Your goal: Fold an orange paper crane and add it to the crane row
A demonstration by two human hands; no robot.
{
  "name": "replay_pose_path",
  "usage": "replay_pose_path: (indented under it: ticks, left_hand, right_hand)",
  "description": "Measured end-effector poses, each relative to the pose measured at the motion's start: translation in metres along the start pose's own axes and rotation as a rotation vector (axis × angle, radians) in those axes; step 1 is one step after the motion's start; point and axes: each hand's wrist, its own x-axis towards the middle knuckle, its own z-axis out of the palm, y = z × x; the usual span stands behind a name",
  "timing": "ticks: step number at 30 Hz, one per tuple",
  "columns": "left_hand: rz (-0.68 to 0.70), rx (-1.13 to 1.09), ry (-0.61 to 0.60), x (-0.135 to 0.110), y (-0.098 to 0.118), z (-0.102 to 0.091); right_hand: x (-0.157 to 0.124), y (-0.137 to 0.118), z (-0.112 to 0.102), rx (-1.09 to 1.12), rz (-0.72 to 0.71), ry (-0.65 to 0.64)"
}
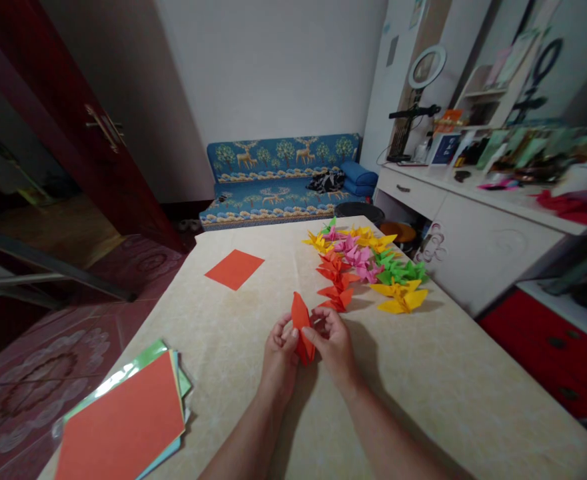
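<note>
Between my two hands, above the near middle of the table, is a folded piece of orange-red origami paper (301, 320), long and narrow with a pointed top. My left hand (280, 350) grips its left side, thumb in front and fingers behind. On the other side my right hand (334, 340) pinches the lower right part with the thumb across the front. Some fingertips are hidden behind the paper. Several finished paper cranes stand to the right, among them red cranes (337, 280) and yellow cranes (400, 297). A flat orange-red square sheet (235, 269) lies farther off to the left.
A stack of coloured paper (123, 420) in a clear wrapper lies at the table's near left. Pink cranes (356, 257) and green cranes (398, 268) stand along the right. Beyond the table (253, 373) are a blue patterned sofa (283, 180) and a cluttered white dresser (493, 220).
</note>
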Motion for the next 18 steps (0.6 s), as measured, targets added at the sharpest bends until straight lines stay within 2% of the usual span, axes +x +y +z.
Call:
replay_pose_path:
  ticks: [2,6,11,13,15,18]
  left_hand:
    - [-0.016,-0.04,-0.018,0.001,0.0,-0.001]
    - [-0.048,-0.07,-0.029,0.001,-0.002,-0.004]
    - [-0.046,-0.01,-0.018,-0.001,-0.002,-0.002]
    - [0.03,0.099,-0.008,-0.002,0.001,-0.002]
    - [0.17,0.24,-0.005,-0.002,0.008,-0.002]
    - [0.315,0.369,-0.086,-0.002,0.018,-0.005]
  right_hand:
    - [-0.002,-0.002,0.002,-0.003,-0.04,-0.005]
    - [-0.007,-0.007,0.005,-0.09,-0.206,-0.024]
    - [-0.011,-0.014,0.005,-0.145,-0.362,0.02]
    - [-0.012,-0.017,0.002,-0.172,-0.432,0.025]
    - [-0.014,-0.02,-0.002,-0.205,-0.511,0.006]
    - [-0.017,-0.023,-0.006,-0.241,-0.603,-0.027]
